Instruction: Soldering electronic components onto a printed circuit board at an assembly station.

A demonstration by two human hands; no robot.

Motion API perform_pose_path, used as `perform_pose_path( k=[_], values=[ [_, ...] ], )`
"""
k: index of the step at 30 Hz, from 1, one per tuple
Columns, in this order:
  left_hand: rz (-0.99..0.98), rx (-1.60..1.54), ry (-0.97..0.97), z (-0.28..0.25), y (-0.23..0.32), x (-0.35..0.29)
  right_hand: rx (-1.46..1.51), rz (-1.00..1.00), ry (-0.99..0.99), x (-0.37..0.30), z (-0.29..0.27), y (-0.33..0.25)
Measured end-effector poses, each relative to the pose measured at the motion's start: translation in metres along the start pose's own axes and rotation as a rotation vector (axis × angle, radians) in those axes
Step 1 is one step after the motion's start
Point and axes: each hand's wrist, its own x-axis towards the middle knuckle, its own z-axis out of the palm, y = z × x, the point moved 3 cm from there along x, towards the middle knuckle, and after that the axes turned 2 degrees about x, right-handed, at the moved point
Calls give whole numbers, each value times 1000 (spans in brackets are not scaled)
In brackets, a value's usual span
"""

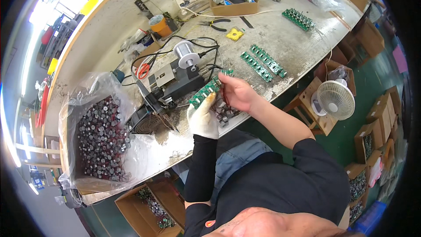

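My left hand (202,119), in a white glove with a stained thumb, grips the near end of a green circuit board strip (202,95) lined with small parts. My bare right hand (238,93) is closed at the strip's far end, its fingertips on the board. What else its curled fingers hold is hidden. Beneath my hands lies a small pile of metal motors (226,113) with dark red wires. Just left of the board stands a black soldering machine (177,81) with a spool of solder wire (186,56) on top.
A plastic-lined box (103,138) full of small motors sits at left. Two board strips (262,63) lie right of my hands, more boards (298,19) farther back. Pliers (215,24), a yellow piece (235,34) and a carton (232,8) are behind. A fan (334,99) stands right.
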Motion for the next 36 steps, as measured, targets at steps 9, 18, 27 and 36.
perform_pose_path(
  k=[9,18,27,36],
  values=[
    [43,172,-13,-1,6,-10,-373,-190,49,-10,0,-7],
    [-159,-137,-60,-13,-14,14,-56,49,94,5,-21,-1],
    [50,307,18,2,-1,1,-310,-285,153,-13,7,-3],
    [-198,59,6,-9,-3,-1,0,-64,92,3,-21,7]
  ],
)
